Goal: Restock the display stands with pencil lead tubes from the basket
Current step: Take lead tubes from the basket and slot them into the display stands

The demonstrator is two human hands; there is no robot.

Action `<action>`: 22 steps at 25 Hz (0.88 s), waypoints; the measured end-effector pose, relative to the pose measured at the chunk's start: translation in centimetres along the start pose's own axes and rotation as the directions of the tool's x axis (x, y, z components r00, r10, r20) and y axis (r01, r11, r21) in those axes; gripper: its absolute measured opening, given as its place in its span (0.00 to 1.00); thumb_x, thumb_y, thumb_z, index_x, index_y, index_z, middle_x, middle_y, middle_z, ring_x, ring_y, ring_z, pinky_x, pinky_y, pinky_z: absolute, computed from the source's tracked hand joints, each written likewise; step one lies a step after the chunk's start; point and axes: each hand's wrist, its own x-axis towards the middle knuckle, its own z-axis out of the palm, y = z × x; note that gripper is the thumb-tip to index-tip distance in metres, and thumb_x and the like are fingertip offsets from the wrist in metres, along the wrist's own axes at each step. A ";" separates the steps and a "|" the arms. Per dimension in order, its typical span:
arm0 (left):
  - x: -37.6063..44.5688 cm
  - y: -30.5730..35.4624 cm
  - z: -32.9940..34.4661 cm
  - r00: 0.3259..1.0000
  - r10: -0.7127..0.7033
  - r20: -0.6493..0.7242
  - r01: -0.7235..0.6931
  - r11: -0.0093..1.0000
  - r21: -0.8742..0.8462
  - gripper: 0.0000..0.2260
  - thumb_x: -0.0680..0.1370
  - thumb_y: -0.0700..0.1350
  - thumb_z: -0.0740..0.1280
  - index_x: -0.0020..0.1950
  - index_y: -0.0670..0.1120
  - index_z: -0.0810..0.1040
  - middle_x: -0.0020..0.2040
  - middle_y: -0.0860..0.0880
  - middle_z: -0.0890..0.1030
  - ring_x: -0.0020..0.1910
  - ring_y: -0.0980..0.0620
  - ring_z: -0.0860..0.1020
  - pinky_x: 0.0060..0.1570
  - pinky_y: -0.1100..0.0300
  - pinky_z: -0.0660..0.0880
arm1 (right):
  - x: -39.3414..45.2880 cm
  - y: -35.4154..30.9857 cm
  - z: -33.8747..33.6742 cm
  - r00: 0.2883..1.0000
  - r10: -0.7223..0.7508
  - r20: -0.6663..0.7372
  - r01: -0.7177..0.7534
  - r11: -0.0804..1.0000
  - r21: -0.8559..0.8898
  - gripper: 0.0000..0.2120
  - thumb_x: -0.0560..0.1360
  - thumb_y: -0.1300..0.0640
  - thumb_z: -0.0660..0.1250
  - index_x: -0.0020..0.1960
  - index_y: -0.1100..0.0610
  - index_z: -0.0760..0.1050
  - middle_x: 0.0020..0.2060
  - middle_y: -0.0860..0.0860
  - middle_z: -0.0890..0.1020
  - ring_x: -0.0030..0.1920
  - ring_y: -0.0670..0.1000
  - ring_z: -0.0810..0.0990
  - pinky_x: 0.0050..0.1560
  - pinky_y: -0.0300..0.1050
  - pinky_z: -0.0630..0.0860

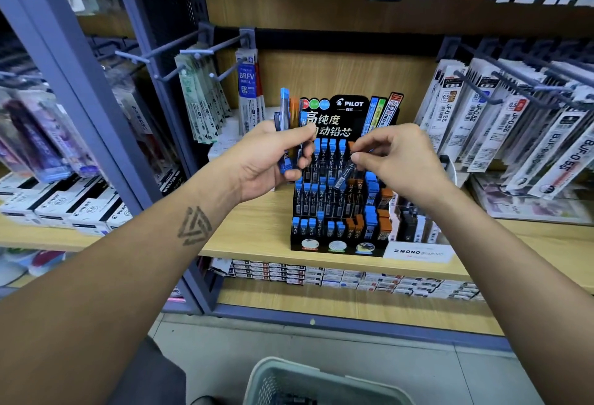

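A black tiered Pilot display stand [340, 240] sits on the wooden shelf, its rows filled with blue-capped and orange-capped lead tubes. My left hand [266, 160] grips a bunch of lead tubes [284, 108] upright, blue and orange caps sticking out above the fingers, just left of the stand. My right hand [395, 160] pinches a single dark lead tube [343, 176] at its top, tilted, in front of the stand's middle rows. A pale green basket [266, 372] stands on the floor below, its contents mostly out of view.
A white Mono stand [418, 251] with dark tubes stands to the right of the Pilot stand. Refill packs hang on pegs [514, 121] at both sides and above. Boxes [74, 205] line the left shelf. Flat cartons [321, 276] lie under the wooden shelf [257, 237].
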 end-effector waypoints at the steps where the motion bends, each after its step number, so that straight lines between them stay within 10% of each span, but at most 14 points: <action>1: 0.0 0.0 0.2 1.000 0.017 0.010 -0.017 1.000 -0.022 0.07 0.82 0.43 0.67 0.45 0.44 0.76 0.36 0.46 0.75 0.32 0.52 0.71 0.25 0.63 0.62 | 0.0 0.0 0.0 1.000 0.001 0.007 -0.001 1.000 -0.004 0.03 0.74 0.61 0.75 0.46 0.55 0.85 0.36 0.49 0.86 0.38 0.43 0.85 0.44 0.39 0.80; 10: 0.7 -0.4 1.3 0.980 -0.141 -0.141 0.143 0.990 0.004 0.05 0.81 0.44 0.68 0.51 0.43 0.74 0.32 0.47 0.73 0.28 0.53 0.68 0.21 0.65 0.59 | -0.4 1.1 0.9 0.999 -0.019 0.028 0.022 0.995 -0.102 0.04 0.75 0.61 0.74 0.49 0.54 0.85 0.37 0.44 0.84 0.41 0.41 0.83 0.46 0.29 0.77; 22: 0.1 0.4 0.5 0.966 -0.257 -0.001 0.251 0.943 -0.218 0.06 0.80 0.37 0.63 0.57 0.40 0.73 0.35 0.46 0.75 0.33 0.53 0.71 0.26 0.65 0.67 | 1.0 1.6 4.1 0.976 -0.149 0.156 0.197 0.910 -0.364 0.04 0.77 0.58 0.72 0.51 0.52 0.85 0.46 0.49 0.86 0.48 0.51 0.83 0.53 0.53 0.80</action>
